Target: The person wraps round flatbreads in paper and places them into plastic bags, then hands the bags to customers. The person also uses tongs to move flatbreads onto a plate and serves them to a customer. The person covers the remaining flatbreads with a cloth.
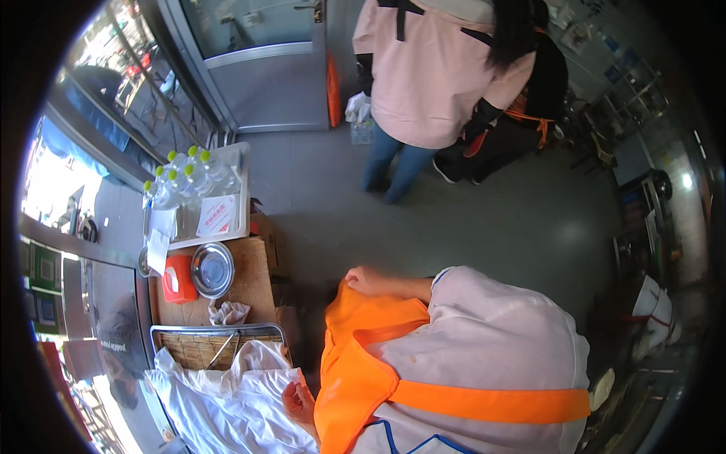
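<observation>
My right hand (pixel 363 280) rests with curled fingers at the upper edge of the orange apron (pixel 363 315) that I wear over a white shirt. Whether it grips the cloth is not clear. My left hand (pixel 298 400) is loosely closed beside the apron, by the edge of a crumpled white cloth (pixel 227 406); nothing shows in its fingers. That cloth lies over a metal-framed chair (pixel 195 349) with a woven back. Past the chair, a wooden table (pixel 249 272) carries a steel bowl (pixel 212 270), a red plastic container (pixel 180 279) and a crumpled rag (pixel 229 312).
A white tray (pixel 245 193) holds several clear bottles with green caps (pixel 195 173) and printed cards (pixel 216 215). A person in a pink jacket (pixel 422 74) stands near another in dark clothing (pixel 547 85). A grey door (pixel 266 85) and glass panes line the left; racks (pixel 635 108) stand right.
</observation>
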